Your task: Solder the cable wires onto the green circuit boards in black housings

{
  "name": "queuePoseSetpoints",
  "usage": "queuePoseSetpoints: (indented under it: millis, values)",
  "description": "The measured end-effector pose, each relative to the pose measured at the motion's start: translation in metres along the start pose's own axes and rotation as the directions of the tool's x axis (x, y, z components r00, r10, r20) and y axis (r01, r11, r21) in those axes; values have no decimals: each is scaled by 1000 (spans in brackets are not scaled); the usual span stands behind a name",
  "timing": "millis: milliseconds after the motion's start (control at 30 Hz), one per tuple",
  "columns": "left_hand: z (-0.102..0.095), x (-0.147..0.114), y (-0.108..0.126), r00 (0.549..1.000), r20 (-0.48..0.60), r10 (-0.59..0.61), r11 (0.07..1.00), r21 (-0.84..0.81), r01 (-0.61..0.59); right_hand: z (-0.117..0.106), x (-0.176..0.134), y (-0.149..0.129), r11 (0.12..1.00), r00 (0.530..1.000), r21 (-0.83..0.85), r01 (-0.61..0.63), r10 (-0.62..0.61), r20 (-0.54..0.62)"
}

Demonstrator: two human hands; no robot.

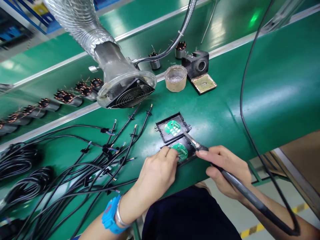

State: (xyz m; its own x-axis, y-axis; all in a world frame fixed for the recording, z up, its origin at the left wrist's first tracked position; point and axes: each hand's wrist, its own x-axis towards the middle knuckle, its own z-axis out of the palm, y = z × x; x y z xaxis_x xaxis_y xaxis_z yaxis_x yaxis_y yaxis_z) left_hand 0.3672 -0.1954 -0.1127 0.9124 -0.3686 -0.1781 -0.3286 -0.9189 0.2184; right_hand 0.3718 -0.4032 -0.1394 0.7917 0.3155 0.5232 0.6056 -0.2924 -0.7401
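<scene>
A soldering iron (225,175) is gripped in my right hand (228,168), its fingers closed round the dark handle. Its metal tip points down-left, beside the upper black plastic tray (162,130) and the round green circuit board (172,127) lying in it. My left hand (158,171) is pinched over the lower tray (191,155), at the left edge of a second green circuit board (182,150). Small wire ends show at its fingertips, and a black cable (128,182) runs in behind that wrist. The fingers largely hide the cable's end.
Several black cables (82,165) with stripped ends spread over the left of the green bench. A fume extractor (131,95) hangs overhead. Behind stand a round pot (175,80), an iron stand with sponge (203,83) and copper-wound stators (66,97). The iron's cord (241,100) loops at right.
</scene>
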Motion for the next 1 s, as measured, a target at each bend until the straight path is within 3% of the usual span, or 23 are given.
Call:
queuePoseSetpoints:
  millis: [100,267,400,567,633,767,867,1000]
  values:
    - [-2,0,1,1000,3,11,999,-51,-11,8,-8,0,994,1000,-110,-7,7,-2]
    - [-1,-1,4,998,26,59,998,28,-60,20,-16,-5,965,999,-260,-6,-4,-37]
    - [0,-2,3,999,37,37,999,-11,-36,14,-15,-4,991,999,-128,-31,25,-41]
    - [3,0,1,1000,6,-22,998,-62,23,-8,-2,4,937,947,171,-305,317,-44]
    - [4,0,1,999,-2,-36,998,-60,36,-21,10,8,953,963,164,-256,267,-46]
    - [8,-1,1,999,-31,-42,998,-44,40,-43,35,19,960,985,247,-131,98,140]
    - [10,-2,1,998,-44,-55,998,-39,53,-47,48,24,929,945,314,-196,94,313]
    - [8,-1,1,997,-30,-68,994,-83,66,-36,61,27,918,887,342,-199,21,461]
